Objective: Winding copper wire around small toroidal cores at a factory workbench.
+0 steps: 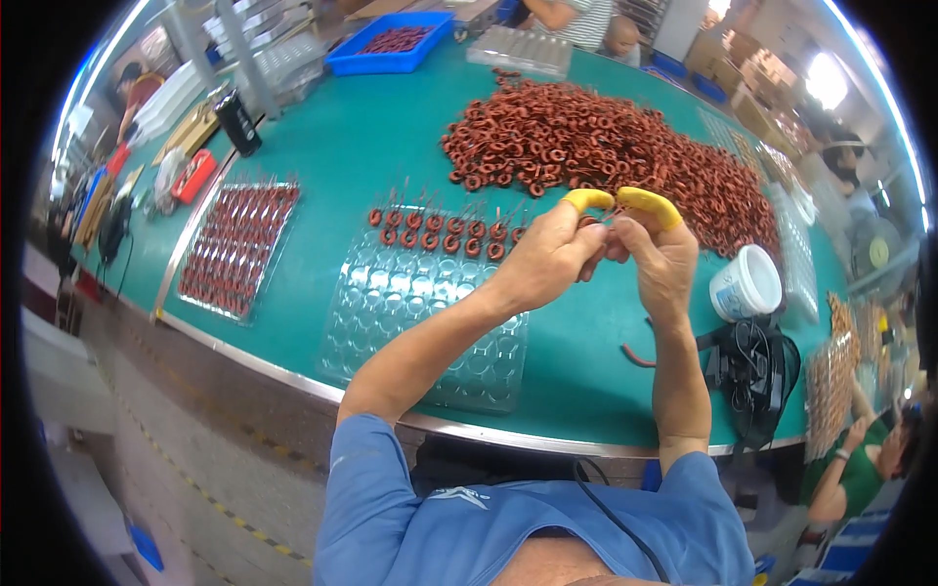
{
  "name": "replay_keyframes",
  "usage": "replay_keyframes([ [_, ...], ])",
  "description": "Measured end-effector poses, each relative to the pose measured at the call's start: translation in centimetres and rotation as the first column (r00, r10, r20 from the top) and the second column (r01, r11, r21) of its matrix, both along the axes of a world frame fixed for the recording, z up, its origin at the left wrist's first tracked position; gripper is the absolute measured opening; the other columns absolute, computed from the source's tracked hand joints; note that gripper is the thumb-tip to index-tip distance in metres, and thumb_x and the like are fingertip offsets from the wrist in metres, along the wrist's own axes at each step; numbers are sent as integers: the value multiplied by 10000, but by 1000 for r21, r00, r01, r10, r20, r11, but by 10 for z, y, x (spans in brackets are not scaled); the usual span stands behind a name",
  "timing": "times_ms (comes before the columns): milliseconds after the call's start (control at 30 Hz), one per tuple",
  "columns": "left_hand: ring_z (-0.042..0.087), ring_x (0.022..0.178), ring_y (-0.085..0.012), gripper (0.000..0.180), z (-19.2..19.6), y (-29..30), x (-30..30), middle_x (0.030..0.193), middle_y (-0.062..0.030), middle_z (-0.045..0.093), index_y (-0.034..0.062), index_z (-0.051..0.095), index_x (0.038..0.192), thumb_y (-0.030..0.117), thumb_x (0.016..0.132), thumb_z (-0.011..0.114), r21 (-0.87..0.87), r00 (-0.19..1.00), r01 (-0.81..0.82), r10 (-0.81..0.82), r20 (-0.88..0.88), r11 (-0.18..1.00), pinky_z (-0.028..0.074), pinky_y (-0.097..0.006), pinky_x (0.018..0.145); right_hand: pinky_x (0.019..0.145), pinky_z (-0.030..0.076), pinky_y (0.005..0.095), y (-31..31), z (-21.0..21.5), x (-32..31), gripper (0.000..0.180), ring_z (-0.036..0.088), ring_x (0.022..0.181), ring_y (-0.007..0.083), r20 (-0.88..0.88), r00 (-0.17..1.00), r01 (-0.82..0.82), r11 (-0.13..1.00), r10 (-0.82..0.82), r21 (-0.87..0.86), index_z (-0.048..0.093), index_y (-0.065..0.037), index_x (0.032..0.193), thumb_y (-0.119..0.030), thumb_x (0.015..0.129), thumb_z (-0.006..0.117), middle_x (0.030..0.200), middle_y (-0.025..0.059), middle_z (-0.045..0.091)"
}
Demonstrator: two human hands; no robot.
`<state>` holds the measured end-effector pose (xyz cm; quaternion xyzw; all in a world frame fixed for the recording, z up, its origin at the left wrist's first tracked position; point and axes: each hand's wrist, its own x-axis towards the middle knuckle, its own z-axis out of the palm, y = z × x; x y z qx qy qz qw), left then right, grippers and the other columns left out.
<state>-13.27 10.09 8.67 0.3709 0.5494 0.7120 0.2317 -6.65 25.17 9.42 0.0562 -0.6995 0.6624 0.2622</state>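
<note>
two hands are up close together over the green table (371, 137) in the head view. the left hand (542, 259) and the right hand (657, 256) each wear a yellow finger cap (586, 199), maybe so the thin wire does not hurt the skin. both hands are curled nearly shut, and they pinch one small red-brown coil ring (598, 223) between them. most of the ring is hidden by the fingers, so i cannot tell how it is turned.

just behind the hands lies a big heap of coil rings (606, 146), near enough to grab from. under and left of the hands sits a clear plastic tray (410, 322) with many round cups. only its far rows have rings in them, with wire legs sticking up. the rest of the cups are bare. further left is a second tray (239, 249), and it looks full of rings.

a white cup (747, 283) sits just right of the right hand; i cannot see what is in it. a blue bin (391, 44) at the far edge holds more red-brown parts.
</note>
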Motion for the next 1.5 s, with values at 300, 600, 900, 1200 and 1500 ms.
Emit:
replay_keyframes([
  [300, 567, 676, -166, 358, -7, 2, 3, 842, -108, 612, -63, 453, 1243, 186, 987, 435, -170, 954, -93, 39, -297, 981, 468, -316, 615, 555, 474, 215, 10, -5, 6, 214, 625, 640, 113, 68, 996, 48, 994, -55, 97, 612, 2, 1065, -59, 873, 684, 799, 60, 673],
  [600, 499, 1064, -370, 483, 7, -1, 32, 1158, -220, 485, -74, 496, 1211, 114, 793, 649, 477, 350, -458, 645, -679, 750, 404, -468, 890, 743, 512, 253, -17, -3, -16, 208, 625, 864, 135, -21, 992, 119, 984, -123, -133, 570, 2, 1103, -118, 936, 594, 1004, 74, 648],
  [900, 528, 951, -323, 373, 22, -15, 55, 1075, -150, 492, -17, 565, 1126, 4, 760, 629, 571, 572, -210, 573, -587, 794, 430, -418, 791, 538, 473, 251, -179, -54, -134, 167, 616, 590, 98, 240, 949, -296, 830, 202, 472, 661, 5, 986, -123, 889, 616, 729, 63, 674],
  [1200, 523, 894, -332, 328, 29, -18, 41, 977, -160, 499, -54, 572, 1040, 0, 716, 575, 661, 590, -185, 620, -517, 727, 427, -401, 760, 663, 532, 486, -217, -100, -189, 166, 651, 736, 416, 237, 960, -279, 571, 148, 772, 642, 4, 868, -159, 852, 611, 739, 243, 647],
  [1500, 617, 874, -300, 257, 26, -15, 40, 1066, -157, 560, -36, 607, 1075, -56, 819, 620, 536, 622, -167, 510, -594, 828, 519, -362, 724, 703, 521, 475, -187, -73, -163, 224, 640, 797, 380, 1, 996, -53, 579, 89, 814, 569, 24, 933, -193, 883, 596, 837, 213, 645],
])
